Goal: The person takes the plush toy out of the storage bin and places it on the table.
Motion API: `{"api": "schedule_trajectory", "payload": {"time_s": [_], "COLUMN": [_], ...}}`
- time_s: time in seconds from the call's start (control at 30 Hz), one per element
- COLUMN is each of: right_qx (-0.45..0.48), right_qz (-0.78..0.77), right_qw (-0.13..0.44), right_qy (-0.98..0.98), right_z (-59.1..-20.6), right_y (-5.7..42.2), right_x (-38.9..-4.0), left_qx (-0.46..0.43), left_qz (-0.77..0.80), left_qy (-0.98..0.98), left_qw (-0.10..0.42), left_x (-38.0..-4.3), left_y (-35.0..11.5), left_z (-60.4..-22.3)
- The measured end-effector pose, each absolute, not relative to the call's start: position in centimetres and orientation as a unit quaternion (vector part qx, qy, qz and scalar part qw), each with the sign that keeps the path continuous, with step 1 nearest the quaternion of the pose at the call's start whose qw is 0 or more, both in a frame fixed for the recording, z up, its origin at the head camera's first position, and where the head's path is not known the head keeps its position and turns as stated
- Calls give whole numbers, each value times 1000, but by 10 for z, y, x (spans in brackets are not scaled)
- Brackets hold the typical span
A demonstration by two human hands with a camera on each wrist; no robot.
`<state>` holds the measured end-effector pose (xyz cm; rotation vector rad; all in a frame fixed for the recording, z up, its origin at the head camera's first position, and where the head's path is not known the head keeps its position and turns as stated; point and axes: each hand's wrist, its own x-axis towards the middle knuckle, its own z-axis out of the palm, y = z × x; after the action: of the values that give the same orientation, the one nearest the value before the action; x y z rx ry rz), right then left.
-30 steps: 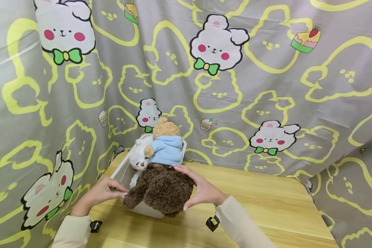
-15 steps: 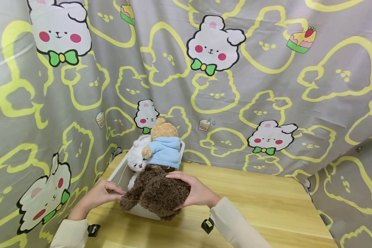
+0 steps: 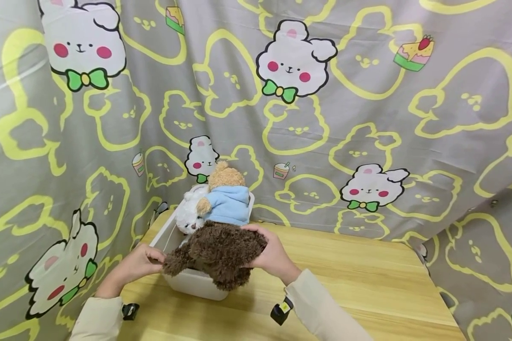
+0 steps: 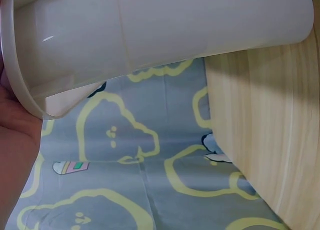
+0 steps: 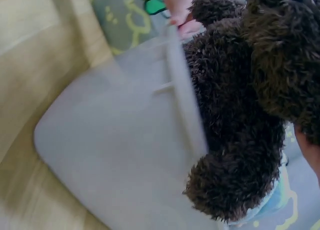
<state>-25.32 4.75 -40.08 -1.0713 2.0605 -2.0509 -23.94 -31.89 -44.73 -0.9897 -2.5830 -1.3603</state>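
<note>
A white plastic bin (image 3: 194,284) stands on the table, filled with plush toys. My left hand (image 3: 138,264) grips its rim at the near left corner; the left wrist view shows the bin's wall (image 4: 165,29) beside that hand. My right hand (image 3: 273,253) holds a dark brown shaggy plush toy (image 3: 226,251) by its right side, over the near end of the bin. In the right wrist view the brown plush (image 5: 235,104) overhangs the rim. Behind it lie a white plush bear (image 3: 189,215) and a tan plush toy in a blue hoodie (image 3: 227,206), seen from the back.
The wooden table (image 3: 345,279) extends to the right of the bin. A grey curtain (image 3: 239,128) with cartoon rabbits hangs behind and along both sides. Black wrist cameras, such as the right one (image 3: 281,311), sit below the wrists.
My right hand has shifted its hold and raised the near part of the brown plush, tipping it forward. More of the bin's front wall shows. The left hand stays at the rim.
</note>
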Motion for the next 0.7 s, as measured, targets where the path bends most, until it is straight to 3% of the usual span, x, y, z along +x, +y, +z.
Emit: {"api": "schedule_trajectory", "payload": {"time_s": [0.23, 0.7], "right_qx": [-324, -299], "right_qz": [-686, -723], "right_qw": [-32, -27], "right_qy": [650, 622], "right_z": [-386, -351], "right_y": [51, 42], "right_x": [-254, -243], "left_qx": [-315, -299], "left_qz": [-458, -462], "left_qy": [-831, -835], "left_qw": [4, -20], "left_x": [-239, -239], "left_y": [-318, -320], "left_z": [-447, -446]}}
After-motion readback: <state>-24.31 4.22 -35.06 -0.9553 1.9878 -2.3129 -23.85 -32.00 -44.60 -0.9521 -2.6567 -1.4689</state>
